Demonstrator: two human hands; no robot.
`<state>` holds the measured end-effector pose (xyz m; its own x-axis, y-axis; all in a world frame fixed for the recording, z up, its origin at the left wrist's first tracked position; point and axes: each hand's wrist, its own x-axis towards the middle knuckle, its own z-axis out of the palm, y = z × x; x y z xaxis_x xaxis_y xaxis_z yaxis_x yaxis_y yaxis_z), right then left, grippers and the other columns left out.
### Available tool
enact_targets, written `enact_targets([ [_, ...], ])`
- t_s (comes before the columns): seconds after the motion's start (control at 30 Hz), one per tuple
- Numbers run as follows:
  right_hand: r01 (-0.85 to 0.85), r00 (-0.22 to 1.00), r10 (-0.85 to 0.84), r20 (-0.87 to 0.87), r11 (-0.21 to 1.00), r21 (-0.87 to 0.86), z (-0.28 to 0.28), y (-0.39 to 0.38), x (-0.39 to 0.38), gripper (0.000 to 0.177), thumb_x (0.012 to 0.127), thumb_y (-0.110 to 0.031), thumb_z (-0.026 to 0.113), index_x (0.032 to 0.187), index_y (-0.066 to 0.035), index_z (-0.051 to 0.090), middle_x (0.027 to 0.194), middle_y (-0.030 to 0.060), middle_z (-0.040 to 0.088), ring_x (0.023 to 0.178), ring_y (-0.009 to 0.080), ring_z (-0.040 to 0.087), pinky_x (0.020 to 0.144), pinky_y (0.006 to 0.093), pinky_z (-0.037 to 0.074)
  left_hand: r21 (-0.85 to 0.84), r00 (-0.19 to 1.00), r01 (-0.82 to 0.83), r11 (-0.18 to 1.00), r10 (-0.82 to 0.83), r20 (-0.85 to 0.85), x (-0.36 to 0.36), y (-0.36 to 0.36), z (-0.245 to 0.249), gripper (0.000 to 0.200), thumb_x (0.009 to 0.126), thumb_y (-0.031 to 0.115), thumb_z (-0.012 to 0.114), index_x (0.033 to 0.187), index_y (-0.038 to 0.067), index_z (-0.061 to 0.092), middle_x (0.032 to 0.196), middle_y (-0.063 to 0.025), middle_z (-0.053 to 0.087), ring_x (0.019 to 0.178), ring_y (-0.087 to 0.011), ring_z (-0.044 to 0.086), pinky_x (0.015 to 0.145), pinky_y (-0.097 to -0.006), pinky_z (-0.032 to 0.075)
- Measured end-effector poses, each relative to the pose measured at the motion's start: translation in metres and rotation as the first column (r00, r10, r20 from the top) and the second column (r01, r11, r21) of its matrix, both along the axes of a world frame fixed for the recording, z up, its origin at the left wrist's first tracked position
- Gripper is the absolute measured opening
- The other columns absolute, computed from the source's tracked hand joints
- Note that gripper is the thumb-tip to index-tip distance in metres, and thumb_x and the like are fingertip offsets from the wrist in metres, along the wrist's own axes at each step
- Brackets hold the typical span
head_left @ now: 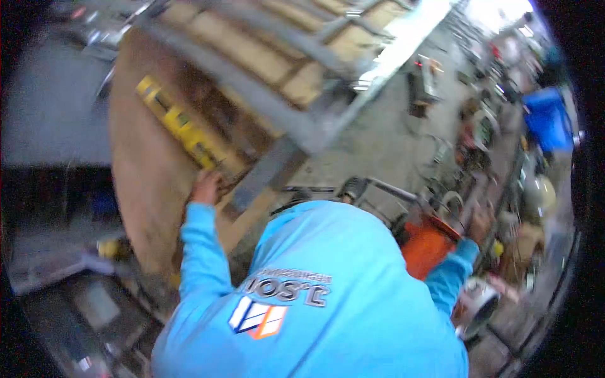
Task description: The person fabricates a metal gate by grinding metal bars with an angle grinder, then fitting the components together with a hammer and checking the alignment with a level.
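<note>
My left hand [207,186] is at the lower end of a yellow spirit level [176,123], over a brown wooden board [148,164]. Blur hides whether its fingers grip the level or only touch it. Beside the level runs a grey metal frame [242,75] with wooden panels between its bars; one corner of it lies just right of my left hand. Out to the right, my right hand [482,222] is held away from my body, its fingers apart and nothing visible in them. Below and left of that hand is an orange object [428,246], partly covered by my blue sleeve.
On the right, the concrete floor [378,138] carries blurred clutter, with a blue bin [547,120] and a pale round object [541,194]. A long boxy item [423,85] lies beyond the frame. Dark benches or equipment [57,220] stand at the left.
</note>
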<state>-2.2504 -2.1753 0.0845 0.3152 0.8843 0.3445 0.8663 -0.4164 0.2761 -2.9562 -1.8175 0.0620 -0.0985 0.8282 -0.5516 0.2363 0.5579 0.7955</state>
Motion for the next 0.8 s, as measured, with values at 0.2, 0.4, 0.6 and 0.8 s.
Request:
enact_targets([
  [0.2, 0.648, 0.663, -0.481, -0.574, 0.753, 0.118, 0.042, 0.048, -0.047, 0.051, 0.083, -0.036, 0.063, 0.120, -0.003, 0.054, 0.121, 0.0240, 0.053, 0.109, 0.0401, 0.053, 0.094, 0.0457, 0.042, -0.073, 0.964, -0.185, 0.980, 0.195, 0.179, 0.041, 0.003, 0.008, 0.041, 0.092, 0.031, 0.050, 0.116, -0.001, 0.059, 0.114, -0.0113, 0.061, 0.100, -0.0250, 0.057, 0.088, -0.0369, 0.044],
  [0.4, 0.767, 0.486, -0.605, -0.631, 0.641, -0.024, 0.028, 0.024, -0.031, 0.051, 0.082, -0.037, 0.063, 0.117, -0.001, 0.054, 0.117, 0.0270, 0.054, 0.106, 0.0435, 0.054, 0.091, 0.0470, 0.043, -0.051, 0.816, 0.246, 0.968, -0.235, -0.528, -0.011, 0.025, -0.043, 0.044, 0.089, 0.029, 0.055, 0.117, -0.006, 0.054, 0.112, -0.0123, 0.059, 0.093, -0.0289, 0.057, 0.085, -0.0398, 0.045],
  [0.6, 0.813, 0.433, -0.638, -0.636, 0.582, -0.030, 0.009, 0.005, -0.021, 0.052, 0.084, -0.040, 0.061, 0.119, -0.002, 0.053, 0.117, 0.0258, 0.056, 0.107, 0.0417, 0.054, 0.091, 0.0467, 0.043, 0.235, 0.747, 0.278, 0.932, -0.055, -0.662, 0.061, 0.024, 0.097, 0.029, 0.079, 0.011, 0.066, 0.096, -0.009, 0.055, 0.075, -0.0118, 0.057, 0.070, -0.0193, 0.056, 0.063, -0.0330, 0.047],
  [0.8, 0.749, 0.498, -0.489, -0.716, 0.659, 0.071, 0.023, 0.039, -0.047, 0.047, 0.086, -0.037, 0.060, 0.118, -0.003, 0.055, 0.113, 0.0236, 0.059, 0.101, 0.0387, 0.059, 0.087, 0.0435, 0.046, 0.130, 0.374, 0.631, 0.765, -0.153, -0.915, 0.054, 0.082, 0.201, 0.022, 0.073, 0.008, 0.067, 0.084, -0.007, 0.056, 0.083, -0.0145, 0.056, 0.079, -0.0275, 0.055, 0.070, -0.0397, 0.045],
])
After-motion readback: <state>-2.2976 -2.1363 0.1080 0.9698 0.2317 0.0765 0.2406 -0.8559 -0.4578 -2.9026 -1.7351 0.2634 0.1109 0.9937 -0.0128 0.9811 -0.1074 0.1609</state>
